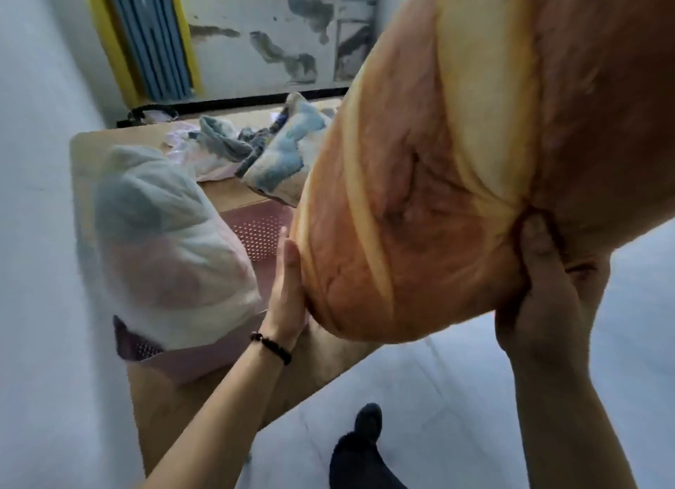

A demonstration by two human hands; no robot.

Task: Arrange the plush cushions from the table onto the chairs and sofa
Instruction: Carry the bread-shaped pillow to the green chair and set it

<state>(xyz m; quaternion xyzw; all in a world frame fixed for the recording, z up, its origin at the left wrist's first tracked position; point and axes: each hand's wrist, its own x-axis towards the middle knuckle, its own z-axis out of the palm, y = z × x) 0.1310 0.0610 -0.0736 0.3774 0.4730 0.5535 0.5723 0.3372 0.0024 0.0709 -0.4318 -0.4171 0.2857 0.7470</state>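
Note:
A big orange plush cushion [456, 167] with pale yellow stripes fills the upper right, lifted off the table. My right hand [544, 280] pinches its lower edge, thumb pressed into the fabric. My left hand [288, 291], flat and with fingers straight, presses against the cushion's left side; a dark bead bracelet sits on that wrist. On the light wooden table [175, 408] lies a white and pale blue cushion [168, 247], resting in a pink perforated basket [263, 232]. Another blue and cream plush cushion [281, 159] lies farther back.
Crumpled grey and pink cloths [212, 145] lie at the table's far end. A white wall runs along the left. A blue and yellow folded mat [146, 39] leans in the back corner. Pale floor tiles [456, 397] and my dark-socked foot [361, 452] are below.

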